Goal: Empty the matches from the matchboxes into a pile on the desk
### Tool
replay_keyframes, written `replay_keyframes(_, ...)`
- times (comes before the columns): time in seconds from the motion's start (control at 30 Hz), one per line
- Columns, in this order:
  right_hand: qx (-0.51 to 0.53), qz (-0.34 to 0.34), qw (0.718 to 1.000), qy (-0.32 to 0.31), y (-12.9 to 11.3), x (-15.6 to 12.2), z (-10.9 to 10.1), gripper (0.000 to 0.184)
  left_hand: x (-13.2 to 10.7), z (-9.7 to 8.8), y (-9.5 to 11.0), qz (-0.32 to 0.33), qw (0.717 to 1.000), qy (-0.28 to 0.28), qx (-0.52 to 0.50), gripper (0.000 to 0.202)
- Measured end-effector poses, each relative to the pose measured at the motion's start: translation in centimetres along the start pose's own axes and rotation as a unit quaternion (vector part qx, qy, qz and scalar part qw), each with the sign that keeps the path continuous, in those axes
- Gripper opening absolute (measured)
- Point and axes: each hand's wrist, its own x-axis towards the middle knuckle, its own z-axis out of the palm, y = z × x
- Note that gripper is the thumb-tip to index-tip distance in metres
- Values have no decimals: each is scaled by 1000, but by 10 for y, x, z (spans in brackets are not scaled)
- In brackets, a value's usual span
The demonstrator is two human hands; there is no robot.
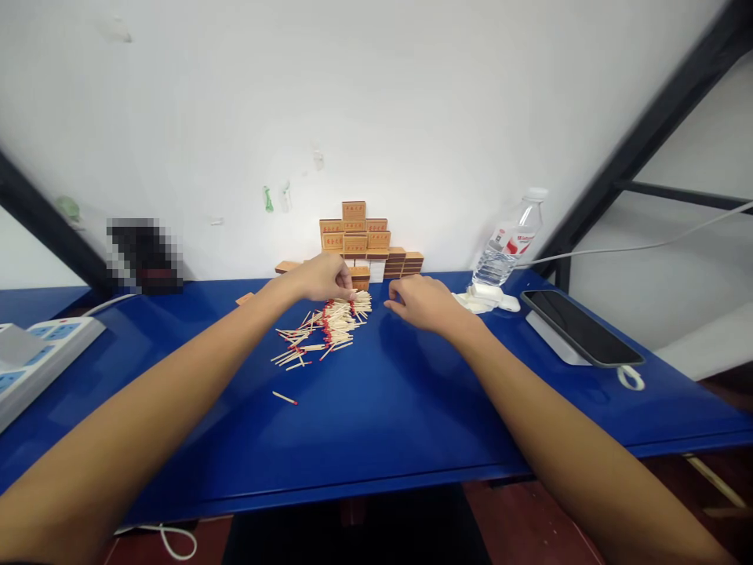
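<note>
My left hand (322,277) reaches to the top of a heap of red-tipped matches (338,323), its thumb and fingers pinched together on matches there. How many are in the pinch cannot be made out. To the right of the heap, my right hand (422,301) hovers low over the blue table with thumb and index finger apart and nothing visible between them. Behind both hands, matchboxes (354,243) are stacked in a stepped pile against the wall; the left hand hides part of the lower rows. One loose match (285,398) lies in front of the heap.
On the right, a water bottle (507,245) leans at the wall beside crumpled white items (487,295). A dark phone (580,326) rests on a stand. A white power strip (50,349) lies at the left. The blue table's front edge (353,494) runs nearest me.
</note>
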Motion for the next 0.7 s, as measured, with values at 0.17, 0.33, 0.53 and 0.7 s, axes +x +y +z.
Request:
replay_keyframes(0.17, 6, 1, 1000, -6, -1, 0, 1, 23, -5, 2, 1, 12, 1000, 11, -3, 31)
replay_keyframes(0.33, 13, -11, 1000, 0, -2, 0, 4, 22, -52, -7, -9, 12, 997, 79, 15, 30)
replay_keyframes(0.53, 63, -72, 995, 32, -17, -3, 4, 16, -109, 1, -34, -27, 993, 110, -15, 24)
replay_keyframes(0.7, 95, -113, 988, 41, -29, -6, 4, 15, -123, 15, -41, -32, 995, 98, -5, 27)
